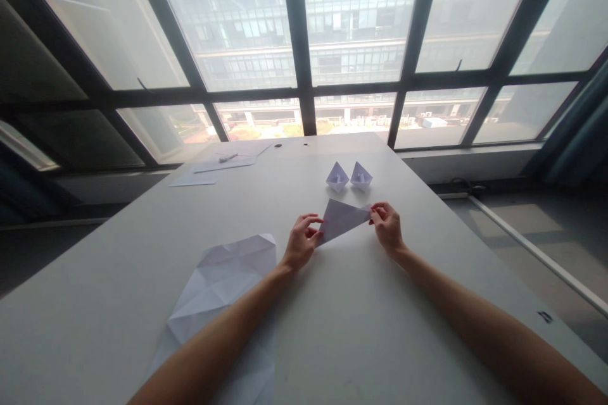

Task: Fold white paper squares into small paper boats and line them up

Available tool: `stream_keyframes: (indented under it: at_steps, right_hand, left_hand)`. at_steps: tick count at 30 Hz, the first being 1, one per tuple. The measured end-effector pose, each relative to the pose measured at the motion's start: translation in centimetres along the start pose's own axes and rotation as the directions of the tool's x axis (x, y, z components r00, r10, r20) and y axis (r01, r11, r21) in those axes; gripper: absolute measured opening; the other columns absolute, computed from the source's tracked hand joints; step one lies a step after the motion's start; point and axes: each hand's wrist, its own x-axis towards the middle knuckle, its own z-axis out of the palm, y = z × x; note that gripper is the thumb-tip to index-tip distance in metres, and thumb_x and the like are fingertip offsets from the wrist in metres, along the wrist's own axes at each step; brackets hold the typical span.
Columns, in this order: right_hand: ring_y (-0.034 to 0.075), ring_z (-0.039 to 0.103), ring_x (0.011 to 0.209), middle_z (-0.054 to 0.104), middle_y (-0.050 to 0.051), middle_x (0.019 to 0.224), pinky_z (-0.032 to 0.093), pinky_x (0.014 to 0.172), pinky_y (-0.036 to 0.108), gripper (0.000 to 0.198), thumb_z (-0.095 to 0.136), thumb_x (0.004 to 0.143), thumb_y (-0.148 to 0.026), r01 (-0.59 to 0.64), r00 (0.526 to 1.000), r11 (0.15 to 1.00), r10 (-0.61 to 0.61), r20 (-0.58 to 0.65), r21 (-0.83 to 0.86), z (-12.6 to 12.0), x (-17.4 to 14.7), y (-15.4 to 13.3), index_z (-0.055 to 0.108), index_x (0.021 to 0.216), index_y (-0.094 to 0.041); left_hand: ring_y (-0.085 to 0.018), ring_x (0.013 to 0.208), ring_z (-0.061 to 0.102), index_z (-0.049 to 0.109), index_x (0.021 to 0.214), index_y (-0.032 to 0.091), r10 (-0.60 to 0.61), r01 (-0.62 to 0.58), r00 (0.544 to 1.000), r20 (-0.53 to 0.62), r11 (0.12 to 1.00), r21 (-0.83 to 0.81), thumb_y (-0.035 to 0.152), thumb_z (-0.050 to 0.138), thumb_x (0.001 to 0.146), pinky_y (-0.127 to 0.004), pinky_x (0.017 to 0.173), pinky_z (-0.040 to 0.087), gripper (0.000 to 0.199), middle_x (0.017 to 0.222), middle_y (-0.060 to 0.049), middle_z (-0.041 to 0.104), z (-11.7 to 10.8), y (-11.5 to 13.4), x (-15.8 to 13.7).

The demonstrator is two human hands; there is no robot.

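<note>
A folded triangle of white paper [341, 220] is held up between my two hands over the table. My left hand [303, 242] grips its left corner with thumb and fingers. At the right corner, my right hand [387, 225] pinches the paper between thumb and fingertips. Just beyond the triangle stand two folded paper boats, the left boat [337, 177] and the right boat [361, 176], side by side. A large creased sheet of paper [223, 285] lies on the table beneath and left of my left forearm, which hides part of it.
The white table [332, 342] reaches forward to a wall of windows [251, 19]. At its far left lie several flat paper sheets [204, 176] with a small whitish object [228, 157] on top. Near the right edge is a small dark mark [545, 317].
</note>
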Motion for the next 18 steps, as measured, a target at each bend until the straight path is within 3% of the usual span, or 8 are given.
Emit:
stream_keyframes:
  at_steps: [3, 6, 14, 18]
  right_hand:
    - [0.016, 0.060, 0.067, 0.071, 0.007, 0.086, 0.050, 0.063, 0.030, 0.031, 0.062, 0.080, -0.036, 0.006, 1.000, 0.999, -0.005, 0.025, -0.036, 0.00, -0.02, 0.24, 0.068, 0.101, -0.014]
    - [0.019, 0.063, 0.074, 0.072, 0.011, 0.101, 0.051, 0.068, 0.033, 0.044, 0.068, 0.077, -0.038, -0.010, 0.997, 0.996, 0.017, 0.078, -0.086, -0.02, -0.09, 0.31, 0.068, 0.113, -0.013]
    - [0.021, 0.063, 0.082, 0.067, 0.014, 0.108, 0.052, 0.073, 0.035, 0.037, 0.068, 0.077, -0.046, 0.038, 0.989, 0.968, 0.000, 0.151, -0.246, -0.20, -0.10, 0.08, 0.074, 0.093, -0.014]
    - [0.022, 0.065, 0.079, 0.072, 0.011, 0.092, 0.051, 0.073, 0.035, 0.037, 0.068, 0.077, -0.049, 0.000, 0.981, 0.984, 0.034, 0.192, -0.176, -0.14, 0.01, 0.10, 0.074, 0.087, -0.014]
  left_hand:
    - [-0.010, 0.072, 0.066, 0.068, 0.104, 0.018, 0.020, -0.019, 0.999, -0.027, 1.000, 0.023, 0.020, 0.065, 0.086, -0.030, 0.073, 0.059, 0.019, 0.127, -0.011, 0.052, -0.04, -0.28, -0.04]
    - [-0.010, 0.071, 0.064, 0.069, 0.099, 0.018, 0.042, -0.037, 0.996, -0.077, 0.997, 0.066, 0.020, 0.065, 0.086, -0.030, 0.072, 0.059, 0.014, 0.123, -0.010, 0.052, -0.07, -0.39, -0.08]
    - [-0.013, 0.084, 0.062, 0.069, 0.089, 0.018, 0.150, -0.125, 0.966, -0.211, 0.984, 0.127, 0.018, 0.064, 0.088, -0.030, 0.076, 0.058, 0.005, 0.106, -0.005, 0.052, 0.21, 0.48, 0.55]
    - [-0.014, 0.084, 0.062, 0.068, 0.088, 0.018, 0.136, -0.113, 0.967, -0.216, 0.987, 0.115, 0.019, 0.063, 0.089, -0.030, 0.076, 0.058, 0.005, 0.105, -0.004, 0.052, 0.25, 0.39, 0.66]
